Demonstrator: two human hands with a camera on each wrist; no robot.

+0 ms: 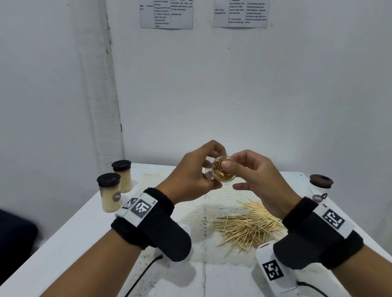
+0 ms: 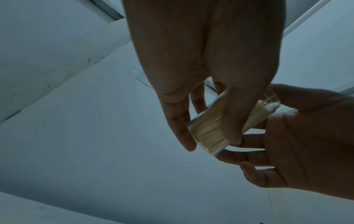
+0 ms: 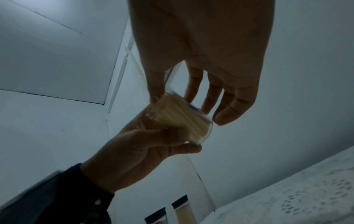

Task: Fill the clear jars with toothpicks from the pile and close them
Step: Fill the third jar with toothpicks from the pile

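Room: white painted walls (image 1: 255, 82) meeting in a corner, two printed paper sheets (image 1: 166, 6) stuck high on the far wall.
Surface: white surface (image 1: 74, 241) with worn, stained patches in the middle, and two black cables lying across its near part.
Toothpick pile: loose heap of pale wooden toothpicks (image 1: 245, 225) lying on the surface below the right wrist.
Closed jars: two clear cylindrical jars with dark brown lids (image 1: 110, 192), full of toothpicks, standing upright side by side near the far left corner.
Spare lid: dark brown round lid (image 1: 321, 180) at the far right edge of the surface.
Held jar: small clear plastic jar (image 1: 223, 171) packed with toothpicks, lidless, tilted with its mouth toward the person, raised above the surface.
Left hand (image 1: 192, 175): fingers and thumb curled round the jar's body.
Right hand (image 1: 255, 173): thumb tip pressing on the toothpick ends at the mouth, the other fingers loosely spread beside the jar.
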